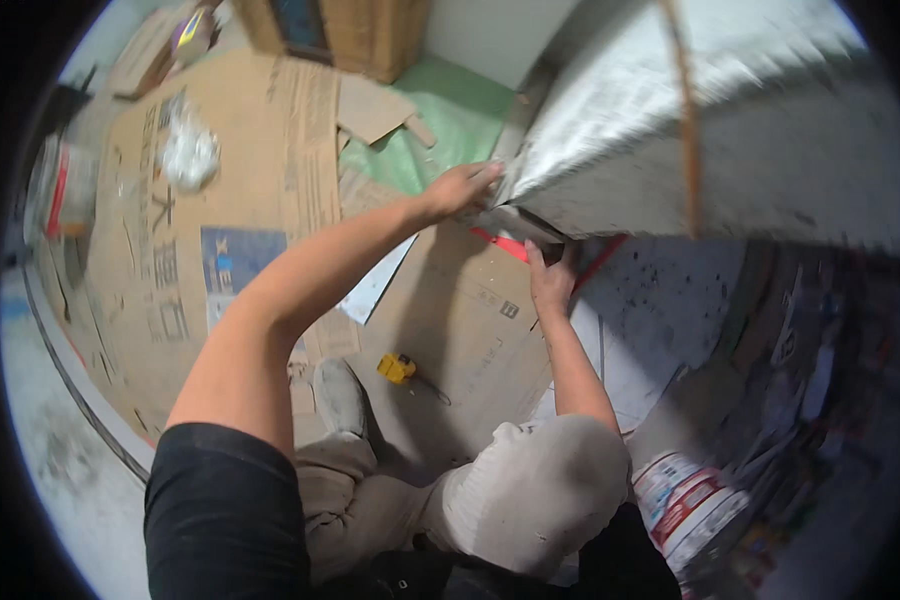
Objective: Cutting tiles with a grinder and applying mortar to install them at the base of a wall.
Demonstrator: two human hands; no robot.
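A short grey flat-faced piece, perhaps a tile strip, sits low at the corner of a rough grey wall block. My right hand grips its near end, thumb over the front face. At its far end, my left hand is closed with fingertips against the block's corner edge; what lies between those fingers is hidden. Below the piece run a red strip and a second red strip, which slants along the right side. Blur hides the finer edges.
Printed cardboard covers the floor. On it lie a yellow tape measure, a clear plastic bag and a white panel. A white-and-red bucket stands by my knee. An orange-brown cord hangs before the block.
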